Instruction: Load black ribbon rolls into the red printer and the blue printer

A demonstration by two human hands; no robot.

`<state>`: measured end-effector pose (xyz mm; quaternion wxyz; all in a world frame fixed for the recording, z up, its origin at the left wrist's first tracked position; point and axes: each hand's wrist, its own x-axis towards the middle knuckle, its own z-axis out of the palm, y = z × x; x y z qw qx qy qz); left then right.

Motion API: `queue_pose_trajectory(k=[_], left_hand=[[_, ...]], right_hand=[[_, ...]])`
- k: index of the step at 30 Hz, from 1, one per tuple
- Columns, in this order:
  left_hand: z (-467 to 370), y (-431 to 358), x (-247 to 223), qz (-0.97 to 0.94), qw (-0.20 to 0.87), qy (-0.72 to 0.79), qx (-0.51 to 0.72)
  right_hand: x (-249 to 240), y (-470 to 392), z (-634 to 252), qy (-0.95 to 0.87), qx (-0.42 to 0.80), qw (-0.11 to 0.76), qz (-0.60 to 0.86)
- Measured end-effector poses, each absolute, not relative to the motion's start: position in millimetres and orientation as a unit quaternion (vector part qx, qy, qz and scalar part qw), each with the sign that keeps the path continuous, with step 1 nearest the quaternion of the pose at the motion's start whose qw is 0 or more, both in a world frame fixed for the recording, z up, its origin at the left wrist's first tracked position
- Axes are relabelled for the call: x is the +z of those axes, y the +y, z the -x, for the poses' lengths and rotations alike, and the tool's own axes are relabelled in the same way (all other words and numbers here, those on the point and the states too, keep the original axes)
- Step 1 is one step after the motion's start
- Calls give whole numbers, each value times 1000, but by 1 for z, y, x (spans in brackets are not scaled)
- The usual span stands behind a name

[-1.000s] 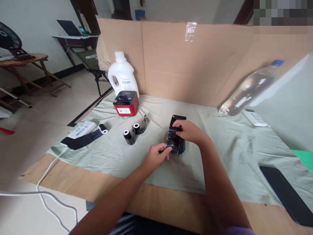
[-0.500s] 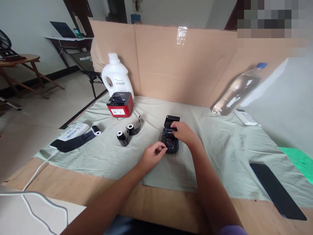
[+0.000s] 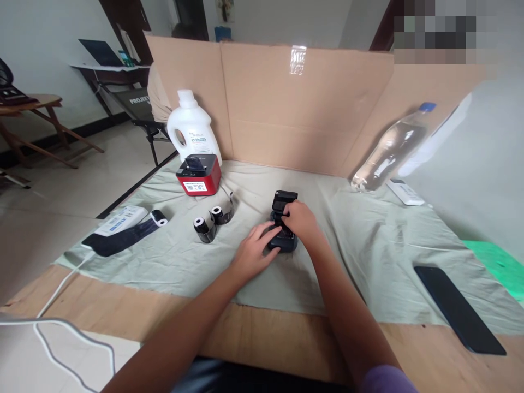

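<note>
A small dark device (image 3: 289, 244) with its black lid (image 3: 285, 200) raised stands on the grey-green cloth in front of me. My left hand (image 3: 256, 249) lies against the device's left side, its fingers spread and reaching over the opening. From the right, my right hand (image 3: 301, 219) reaches into the compartment just below the lid. Its fingers are pressed together, and what they grip there is hidden. Left of the device stand two black rolls with white cores, one nearer (image 3: 204, 229) and one farther (image 3: 221, 214), both with loose strips.
A red box-shaped device (image 3: 199, 183) stands before a white jug (image 3: 192, 128). Another black roll (image 3: 159, 218) trails a strip at the left. A clear bottle (image 3: 391, 150) leans on the cardboard (image 3: 286, 109). A black phone-like slab (image 3: 458, 308) lies at the right.
My left hand has gone from a pinch at the device's lower left edge to spread fingers over its opening. My right hand no longer shows the black roll that was under its fingers.
</note>
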<state>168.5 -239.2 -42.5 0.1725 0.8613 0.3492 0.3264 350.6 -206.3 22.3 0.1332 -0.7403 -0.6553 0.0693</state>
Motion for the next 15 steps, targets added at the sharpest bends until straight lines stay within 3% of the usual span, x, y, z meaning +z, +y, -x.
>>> queue_pose_trajectory(k=[5,15], left_hand=[[-175,-233,-39,-883,131,312,326],[-168,-234,-41,-889,69,299,340]], right_hand=[[34,-200,-357,-641,-18,227,733],[44,-207,-376,-721,159,153,657]])
